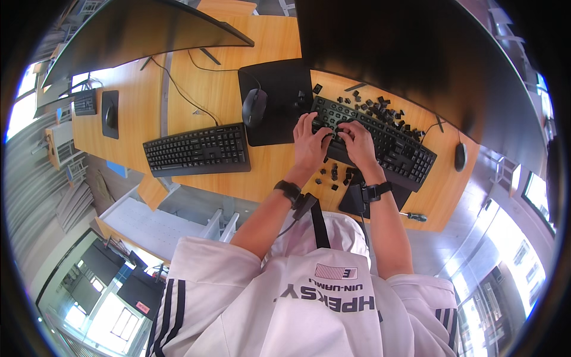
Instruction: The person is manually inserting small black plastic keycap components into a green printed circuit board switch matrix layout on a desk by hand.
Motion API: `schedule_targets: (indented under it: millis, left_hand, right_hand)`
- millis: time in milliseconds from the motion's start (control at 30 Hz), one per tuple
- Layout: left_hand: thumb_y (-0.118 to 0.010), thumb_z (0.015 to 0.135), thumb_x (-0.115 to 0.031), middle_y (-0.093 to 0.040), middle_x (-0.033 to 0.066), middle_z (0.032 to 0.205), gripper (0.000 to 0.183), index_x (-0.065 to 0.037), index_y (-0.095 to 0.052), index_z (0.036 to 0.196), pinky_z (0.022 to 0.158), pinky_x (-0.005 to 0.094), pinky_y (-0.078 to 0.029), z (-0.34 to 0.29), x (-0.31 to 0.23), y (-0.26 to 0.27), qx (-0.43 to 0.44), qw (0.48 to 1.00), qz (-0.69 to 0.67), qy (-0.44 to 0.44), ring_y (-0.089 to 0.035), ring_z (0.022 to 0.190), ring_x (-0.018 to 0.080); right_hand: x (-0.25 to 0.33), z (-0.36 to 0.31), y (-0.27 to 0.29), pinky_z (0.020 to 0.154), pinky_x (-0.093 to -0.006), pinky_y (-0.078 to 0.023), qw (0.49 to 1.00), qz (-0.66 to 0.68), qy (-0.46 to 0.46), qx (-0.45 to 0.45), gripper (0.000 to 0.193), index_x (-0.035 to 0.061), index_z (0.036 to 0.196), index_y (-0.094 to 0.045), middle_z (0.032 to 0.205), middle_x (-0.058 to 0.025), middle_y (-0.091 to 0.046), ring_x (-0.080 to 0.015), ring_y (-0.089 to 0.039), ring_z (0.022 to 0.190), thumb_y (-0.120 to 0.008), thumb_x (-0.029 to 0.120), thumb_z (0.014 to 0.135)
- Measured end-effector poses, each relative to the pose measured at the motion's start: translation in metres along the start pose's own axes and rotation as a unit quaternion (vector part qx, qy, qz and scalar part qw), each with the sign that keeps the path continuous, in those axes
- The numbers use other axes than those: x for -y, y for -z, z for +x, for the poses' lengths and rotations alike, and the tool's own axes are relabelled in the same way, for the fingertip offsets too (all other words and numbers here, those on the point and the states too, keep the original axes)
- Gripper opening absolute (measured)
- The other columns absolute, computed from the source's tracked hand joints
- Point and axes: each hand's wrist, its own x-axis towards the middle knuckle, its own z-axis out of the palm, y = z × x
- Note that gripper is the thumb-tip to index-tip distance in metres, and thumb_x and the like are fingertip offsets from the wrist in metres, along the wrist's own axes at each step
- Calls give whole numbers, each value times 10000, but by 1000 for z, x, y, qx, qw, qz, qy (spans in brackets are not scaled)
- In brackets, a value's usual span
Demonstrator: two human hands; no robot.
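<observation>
A black keyboard (389,146) lies at a slant below the large monitor. Its left part lacks many keycaps, while caps still sit on its right end. Over its left end is my left hand (309,146), thumb and fingers apart and curved against the keyboard. Close beside it, my right hand (359,146) has its thumb and fingertips drawn together low over the keys. Anything pinched there is too small and dark to make out. Loose black keycaps (380,108) are heaped behind the keyboard, and several more keycaps (334,174) lie in front of it.
A large monitor (410,53) stands behind the keyboard. To the left are a mouse (254,107) on a black mat (279,134) and a second keyboard (196,149). Another mouse (461,157) rests at the right. A screwdriver (415,216) lies at the near table edge.
</observation>
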Motion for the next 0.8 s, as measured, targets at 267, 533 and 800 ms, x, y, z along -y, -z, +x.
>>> schedule_targets:
  millis: [267,533,800]
  left_hand:
    - [-747,772,-120,-469,181,1325,154,-115,-718,923,1025,510,-336,6,-3,-3,-21,1000,11,5,-400,1289,410]
    - [-753,743,-127,-482,201,1301,150,-114,-722,889,1019,511,-323,7,-9,-5,-39,999,-1,10,-401,1281,413]
    - [-788,706,-166,-481,152,1286,184,-133,-721,875,1011,504,-325,7,-8,-9,-43,999,15,18,-396,1275,396]
  right_hand:
    - [6,2,-4,708,-408,-506,999,-32,38,-16,112,57,966,-721,921,-101,-643,-326,-635,814,-643,109,903]
    - [3,-9,-17,689,-393,-518,989,-80,40,-117,100,63,937,-720,924,-77,-638,-307,-641,812,-644,114,898]
    - [0,-4,-19,705,-405,-512,990,-100,-8,-99,112,49,927,-721,923,-94,-619,-319,-631,812,-638,122,909]
